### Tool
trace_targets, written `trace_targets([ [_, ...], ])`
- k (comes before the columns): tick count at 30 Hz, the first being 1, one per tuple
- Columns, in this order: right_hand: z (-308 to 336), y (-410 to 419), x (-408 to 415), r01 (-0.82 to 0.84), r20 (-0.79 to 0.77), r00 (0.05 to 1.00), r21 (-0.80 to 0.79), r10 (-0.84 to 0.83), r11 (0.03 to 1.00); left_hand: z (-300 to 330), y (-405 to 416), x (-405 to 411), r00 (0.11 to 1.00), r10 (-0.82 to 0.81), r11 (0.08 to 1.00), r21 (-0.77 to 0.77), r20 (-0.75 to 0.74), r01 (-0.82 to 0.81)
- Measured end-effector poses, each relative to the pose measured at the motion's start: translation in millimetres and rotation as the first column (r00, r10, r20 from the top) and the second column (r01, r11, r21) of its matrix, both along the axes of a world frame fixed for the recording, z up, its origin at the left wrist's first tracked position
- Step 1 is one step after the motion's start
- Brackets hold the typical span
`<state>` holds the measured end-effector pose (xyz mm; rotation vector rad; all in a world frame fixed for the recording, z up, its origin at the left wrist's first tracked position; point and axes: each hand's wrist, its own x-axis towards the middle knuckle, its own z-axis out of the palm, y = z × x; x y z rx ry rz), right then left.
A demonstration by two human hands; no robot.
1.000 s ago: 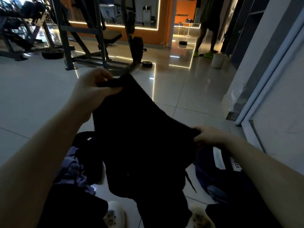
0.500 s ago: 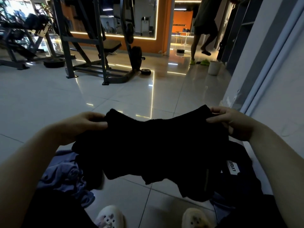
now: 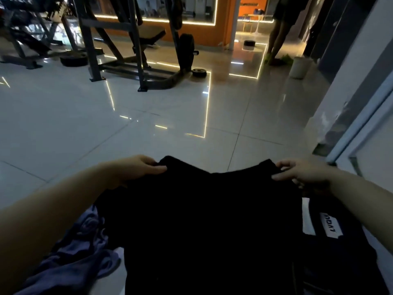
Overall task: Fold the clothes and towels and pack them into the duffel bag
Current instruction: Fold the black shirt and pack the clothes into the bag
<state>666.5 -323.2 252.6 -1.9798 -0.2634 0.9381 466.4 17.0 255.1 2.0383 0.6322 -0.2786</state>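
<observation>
floor open ahead of black garment | left of garment: purple clothes | right: duffel bag, wall

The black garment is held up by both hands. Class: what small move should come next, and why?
Probably bring the two hands together to fold it in half. The left hand and right hand each pinch a top corner of the black garment, which hangs spread and unfolded beside the dark duffel bag.

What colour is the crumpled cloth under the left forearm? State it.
Purplish blue crumpled cloth, plain as far as visible, head view.
</observation>
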Motion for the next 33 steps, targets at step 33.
trace_targets([
  [33,-332.1,-2.2,4.5,-0.550,-0.017,0.415,-0.801,0.910,0.236,-352.1,37.2,-53.2,0.702,-0.540,0.354,0.631,-0.464,0.690],
])
